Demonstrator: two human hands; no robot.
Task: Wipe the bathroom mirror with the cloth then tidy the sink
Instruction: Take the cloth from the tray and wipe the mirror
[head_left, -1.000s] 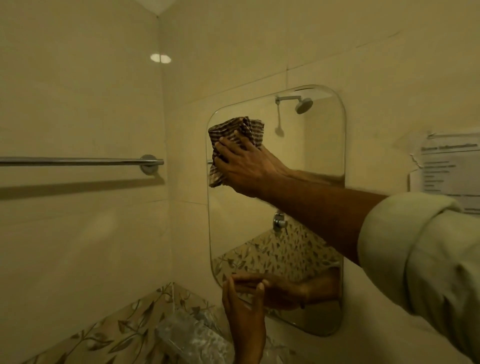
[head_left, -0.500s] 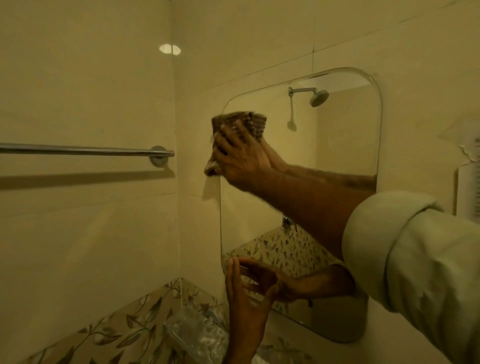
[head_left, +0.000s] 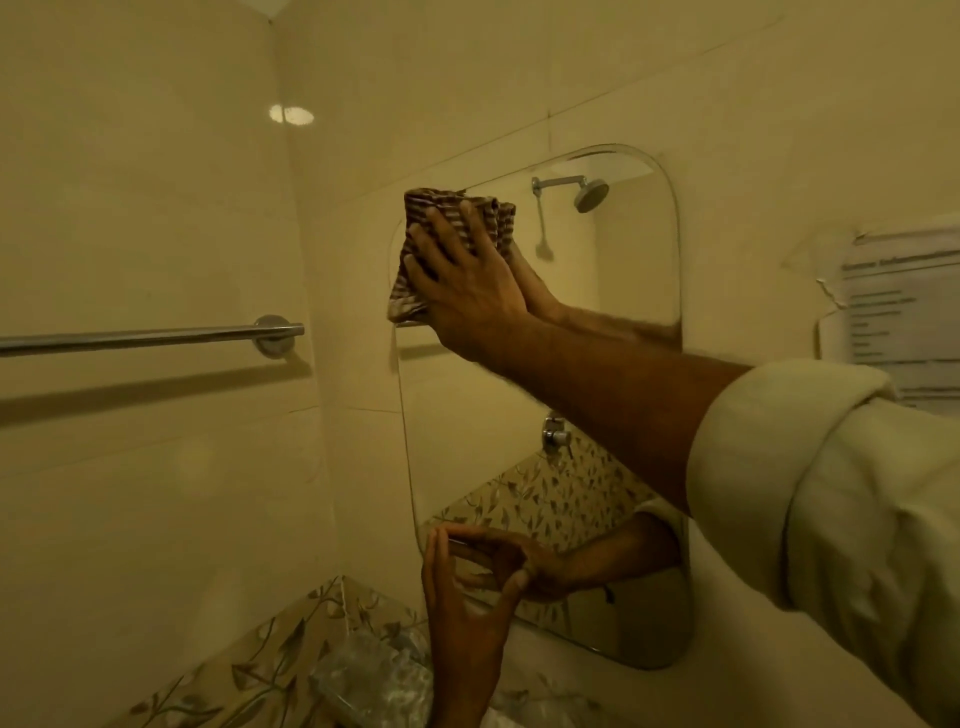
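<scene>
A frameless mirror (head_left: 623, 364) with rounded corners hangs on the cream tiled wall. My right hand (head_left: 467, 280) presses a folded brown-and-white striped cloth (head_left: 457, 218) flat against the mirror's upper left corner. My left hand (head_left: 462, 597) rests upright at the mirror's lower left edge, fingers spread and holding nothing, its fingertips touching the glass. The sink is out of view. A cream sleeve covers my right upper arm.
A chrome towel rail (head_left: 150, 335) runs along the left wall. A paper notice (head_left: 898, 312) is stuck to the wall right of the mirror. Crumpled clear plastic (head_left: 374, 675) lies on the leaf-patterned tile ledge (head_left: 270, 654) below. The mirror reflects a shower head.
My right hand has slid the cloth up from the mirror's left edge into its upper left corner. My left hand stays at the lower edge, thumb closer to the fingers.
</scene>
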